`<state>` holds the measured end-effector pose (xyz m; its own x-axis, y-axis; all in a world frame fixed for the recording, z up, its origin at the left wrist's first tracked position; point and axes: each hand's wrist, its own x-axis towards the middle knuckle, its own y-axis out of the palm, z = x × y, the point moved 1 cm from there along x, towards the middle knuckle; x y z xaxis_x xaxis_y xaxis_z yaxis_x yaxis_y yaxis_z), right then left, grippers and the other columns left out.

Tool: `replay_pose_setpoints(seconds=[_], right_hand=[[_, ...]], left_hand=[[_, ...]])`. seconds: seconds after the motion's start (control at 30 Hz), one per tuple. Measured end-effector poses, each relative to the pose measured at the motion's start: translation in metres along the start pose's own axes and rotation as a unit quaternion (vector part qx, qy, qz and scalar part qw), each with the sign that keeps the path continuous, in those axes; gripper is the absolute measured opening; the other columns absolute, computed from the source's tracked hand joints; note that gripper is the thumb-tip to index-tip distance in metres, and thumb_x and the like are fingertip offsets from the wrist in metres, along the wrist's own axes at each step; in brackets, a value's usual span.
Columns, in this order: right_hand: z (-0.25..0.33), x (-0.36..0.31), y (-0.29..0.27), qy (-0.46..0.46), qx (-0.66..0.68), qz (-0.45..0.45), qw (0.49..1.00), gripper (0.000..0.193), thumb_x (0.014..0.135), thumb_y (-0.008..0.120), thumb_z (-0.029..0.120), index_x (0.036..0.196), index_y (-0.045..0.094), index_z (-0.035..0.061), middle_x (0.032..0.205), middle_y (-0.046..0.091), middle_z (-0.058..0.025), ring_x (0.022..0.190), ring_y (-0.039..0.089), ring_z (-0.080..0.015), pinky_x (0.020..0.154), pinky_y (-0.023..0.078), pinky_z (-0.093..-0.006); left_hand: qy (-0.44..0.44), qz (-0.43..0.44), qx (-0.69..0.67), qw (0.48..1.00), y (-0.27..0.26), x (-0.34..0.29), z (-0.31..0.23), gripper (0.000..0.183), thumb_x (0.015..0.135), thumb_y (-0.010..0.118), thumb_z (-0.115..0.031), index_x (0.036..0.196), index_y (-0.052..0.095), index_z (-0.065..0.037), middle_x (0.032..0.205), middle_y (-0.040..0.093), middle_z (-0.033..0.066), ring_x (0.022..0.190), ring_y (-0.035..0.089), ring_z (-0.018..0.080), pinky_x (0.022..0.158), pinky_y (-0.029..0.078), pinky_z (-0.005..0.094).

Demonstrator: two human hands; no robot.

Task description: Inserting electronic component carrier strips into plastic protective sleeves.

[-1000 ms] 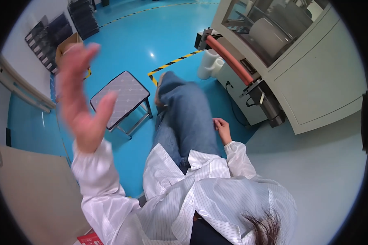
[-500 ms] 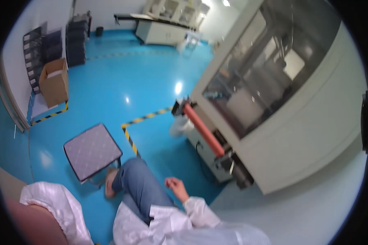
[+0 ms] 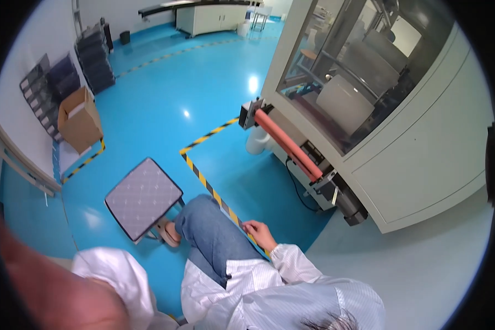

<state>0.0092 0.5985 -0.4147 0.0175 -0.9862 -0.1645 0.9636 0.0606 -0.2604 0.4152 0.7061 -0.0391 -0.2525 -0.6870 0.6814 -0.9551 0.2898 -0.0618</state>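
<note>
My left hand is raised very close at the lower left, large and smeared, coming out of a white sleeve. Its fingers run out of the picture, so what they do is hidden. My right hand is low beside my leg in blue jeans, over the yellow-and-black floor tape. Its fingers are curled together, and whatever may be inside them is too small to make out. Ahead and to the left of my knee stands a stool with a grey patterned seat.
To the right stands a large pale machine with a window and a red roller jutting out. A cardboard box and stacked dark trays line the left wall. A white cabinet bench is at the back.
The view has shifted, so the stool, machine and my right hand sit further right in the picture. My left hand now shows larger at the lower left. The right hand stays curled beside my leg.
</note>
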Motion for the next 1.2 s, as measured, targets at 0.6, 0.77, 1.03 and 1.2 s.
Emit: replay_pose_setpoints(seconds=[0.6, 0.77, 1.03, 1.2], right_hand=[[0.001, -0.024, 0.006, 0.018, 0.054, 0.033, 0.998, 0.02, 0.093, 0.052, 0.008, 0.104, 0.064, -0.003, 0.088, 0.068, -0.0102, 0.081, 0.064, -0.0149, 0.075, 0.05, -0.0272], [-0.011, -0.03, -0.015, 0.031, 0.077, -0.002, 0.997, 0.02, 0.093, 0.051, 0.009, 0.103, 0.064, -0.0033, 0.086, 0.067, -0.0079, 0.08, 0.064, -0.0137, 0.073, 0.05, -0.0261], [0.017, -0.029, -0.003, 0.028, 0.092, 0.004, 0.995, 0.02, 0.094, 0.052, 0.011, 0.101, 0.063, -0.004, 0.082, 0.066, -0.0072, 0.076, 0.062, -0.0124, 0.073, 0.049, -0.0248], [0.033, -0.04, 0.007, 0.009, 0.022, 0.052, 0.998, 0.018, 0.093, 0.053, 0.01, 0.1, 0.062, -0.0039, 0.085, 0.067, -0.0108, 0.078, 0.063, -0.0141, 0.072, 0.049, -0.0261]], left_hand=[[0.228, 0.065, -0.558, 0.795, 0.118, 0.074, 0.096, 0.024, 0.084, 0.064, -0.022, 0.086, 0.066, 0.002, 0.09, 0.068, 0.0174, 0.077, 0.068, 0.0296, 0.07, 0.057, 0.0428], [-0.254, -0.024, -0.242, 0.936, 0.141, 0.034, 0.276, 0.032, 0.092, 0.049, -0.025, 0.112, 0.051, 0.0, 0.109, 0.059, 0.0158, 0.103, 0.058, 0.0277, 0.092, 0.045, 0.0387], [-0.468, 0.098, -0.217, 0.851, 0.243, 0.063, 0.373, 0.045, 0.096, 0.049, -0.038, 0.123, 0.052, -0.001, 0.111, 0.062, 0.0115, 0.097, 0.062, 0.0193, 0.087, 0.047, 0.0304], [-0.471, 0.07, -0.249, 0.843, 0.288, 0.07, 0.419, 0.043, 0.096, 0.049, -0.039, 0.111, 0.057, 0.001, 0.102, 0.065, 0.0094, 0.091, 0.063, 0.0165, 0.083, 0.049, 0.0288]])
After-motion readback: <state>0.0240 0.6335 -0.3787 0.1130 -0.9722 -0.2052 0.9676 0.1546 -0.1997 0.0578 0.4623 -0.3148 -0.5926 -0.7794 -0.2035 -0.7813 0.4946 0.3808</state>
